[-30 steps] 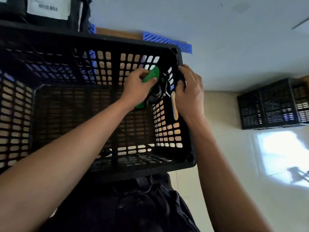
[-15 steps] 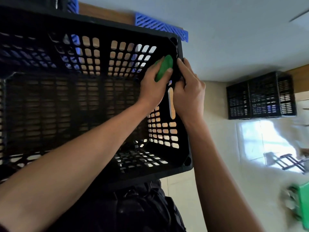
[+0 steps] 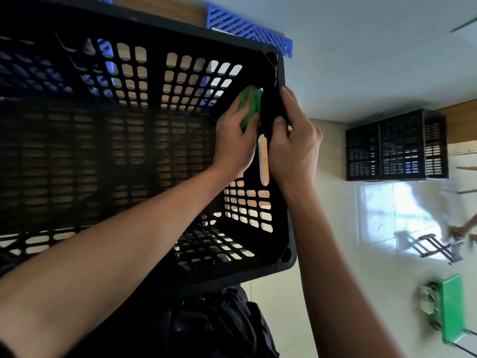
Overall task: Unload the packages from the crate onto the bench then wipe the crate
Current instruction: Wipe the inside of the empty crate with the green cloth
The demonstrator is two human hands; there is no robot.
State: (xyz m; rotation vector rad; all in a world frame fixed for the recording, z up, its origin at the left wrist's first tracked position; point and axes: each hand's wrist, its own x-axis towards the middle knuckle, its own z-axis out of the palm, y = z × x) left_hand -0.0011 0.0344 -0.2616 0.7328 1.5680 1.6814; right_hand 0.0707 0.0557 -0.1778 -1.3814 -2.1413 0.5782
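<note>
A: What is the crate made of?

B: Black moulded plastic, with lattice walls and floor of rounded rectangular holes, a thick smooth rim and a round socket at each corner. It fills the left and middle of the view, just in front of the person's dark clothing, with nothing visible inside it.

A: And the hands?

B: The left hand reaches inside and presses a soft, crumpled green cloth against the inner face of the right wall, near the far right corner, fingers curled onto it. The right hand clamps the rim of that same wall from outside, fingers hooked over the top edge. The two hands are close together, with the wall between them.

A: Anything else around?

B: A blue lattice panel lies beyond the far rim. A second black crate sits on the glossy pale tiled floor at the right. A green boxy object near the right edge is blurred.

A: Any labels or writing?

B: None that I can read.
</note>
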